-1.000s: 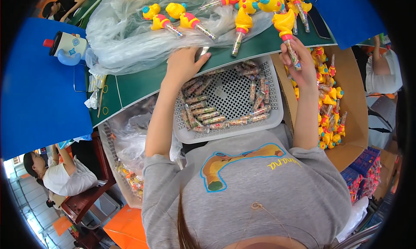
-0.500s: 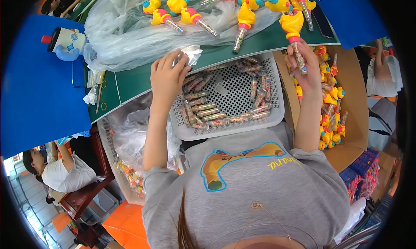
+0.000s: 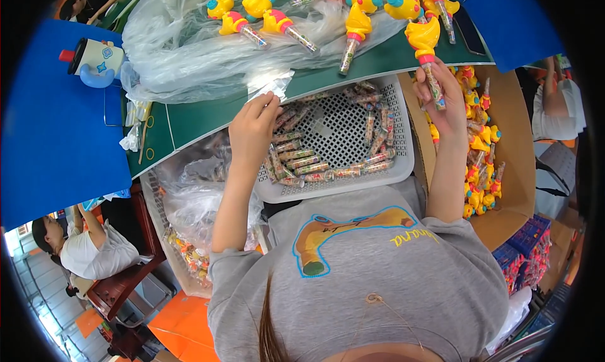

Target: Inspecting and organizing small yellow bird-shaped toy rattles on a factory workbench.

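Stretches across the frame's top as a dark-green bench; carries crumpled clear plastic sheeting upper left, partly under yellow duck-shaped toys top centre, and black rectangular phone upper right.

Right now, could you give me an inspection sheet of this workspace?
Surface: green table, partly covered by clear plastic.
Job's things: yellow toy; silvery piece; white basket holding small filled tubes.
Clutter: other yellow toys on and around the plastic; cup at left.
Grips: left hand pinches the silvery piece; right hand holds the yellow toy by its tube.
Cables: nothing seen.
Surroundings: cardboard box of similar toys at right; seated person at left.
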Demonstrator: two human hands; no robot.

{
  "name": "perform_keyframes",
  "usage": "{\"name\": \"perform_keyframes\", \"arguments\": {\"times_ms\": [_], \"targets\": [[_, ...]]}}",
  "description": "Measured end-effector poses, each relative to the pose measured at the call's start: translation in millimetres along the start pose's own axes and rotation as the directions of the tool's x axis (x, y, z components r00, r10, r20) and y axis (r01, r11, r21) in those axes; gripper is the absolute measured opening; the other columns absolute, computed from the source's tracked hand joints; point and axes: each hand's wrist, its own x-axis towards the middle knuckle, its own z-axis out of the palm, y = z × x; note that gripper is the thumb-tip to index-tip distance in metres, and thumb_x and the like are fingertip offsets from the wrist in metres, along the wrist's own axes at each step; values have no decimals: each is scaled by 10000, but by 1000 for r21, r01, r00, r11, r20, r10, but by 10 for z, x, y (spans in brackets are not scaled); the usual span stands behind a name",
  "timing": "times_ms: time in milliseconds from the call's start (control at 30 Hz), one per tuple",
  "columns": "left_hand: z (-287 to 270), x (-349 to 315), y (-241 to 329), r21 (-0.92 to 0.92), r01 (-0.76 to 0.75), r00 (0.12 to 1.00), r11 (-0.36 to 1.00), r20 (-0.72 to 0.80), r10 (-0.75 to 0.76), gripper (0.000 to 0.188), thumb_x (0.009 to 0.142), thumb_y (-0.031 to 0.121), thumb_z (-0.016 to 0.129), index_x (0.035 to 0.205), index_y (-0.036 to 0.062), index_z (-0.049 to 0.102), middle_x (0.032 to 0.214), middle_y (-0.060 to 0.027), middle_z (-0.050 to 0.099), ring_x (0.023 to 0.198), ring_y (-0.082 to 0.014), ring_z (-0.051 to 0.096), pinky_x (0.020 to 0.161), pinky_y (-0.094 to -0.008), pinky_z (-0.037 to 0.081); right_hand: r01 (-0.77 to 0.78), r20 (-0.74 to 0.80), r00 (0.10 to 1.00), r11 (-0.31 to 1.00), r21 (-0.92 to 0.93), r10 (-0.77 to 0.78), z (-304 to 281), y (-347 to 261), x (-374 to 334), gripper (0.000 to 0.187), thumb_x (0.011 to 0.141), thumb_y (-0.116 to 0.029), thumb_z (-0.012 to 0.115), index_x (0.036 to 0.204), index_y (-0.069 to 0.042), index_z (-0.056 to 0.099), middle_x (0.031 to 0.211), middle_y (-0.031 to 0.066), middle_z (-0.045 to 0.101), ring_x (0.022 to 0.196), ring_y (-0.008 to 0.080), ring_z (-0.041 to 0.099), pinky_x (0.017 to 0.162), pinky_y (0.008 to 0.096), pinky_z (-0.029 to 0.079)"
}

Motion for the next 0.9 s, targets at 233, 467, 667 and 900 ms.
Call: {"name": "perform_keyframes", "arguments": {"times_ms": [233,467,667,900], "targets": [[-24,55,-68,22,-22,996,1000,-83,24,105,754,53,659,858,60,651,884,-49,654,799,-239,634,677,-332,513,-37,13,999,999,21,36,73,52,10,366,929,-167,523,1226,28,441,821,94,603,559,94,469,579,225,370],[41,280,-119,-31,197,973,980,-116,-199,45,744,87,683,780,83,657,807,-33,659,717,-231,628,636,-297,496,-32,13,999,999,11,32,133,56,-3,364,927,-163,520,1227,27,441,810,90,600,556,94,467,576,230,362],[15,289,-195,-318,373,925,872,48,-378,94,794,109,676,851,36,691,857,-71,677,702,-213,635,651,-287,486,-23,12,1000,1000,1,23,106,17,-43,364,930,-167,514,1228,28,440,819,89,604,572,96,476,585,231,373],[20,280,-469,-560,653,731,510,289,-618,182,838,128,678,892,-46,679,879,-91,700,764,-123,634,694,-228,480,18,170,985,999,-46,-10,216,146,-55,420,933,-187,511,1288,13,408,959,108,620,692,123,559,657,255,445]]}}
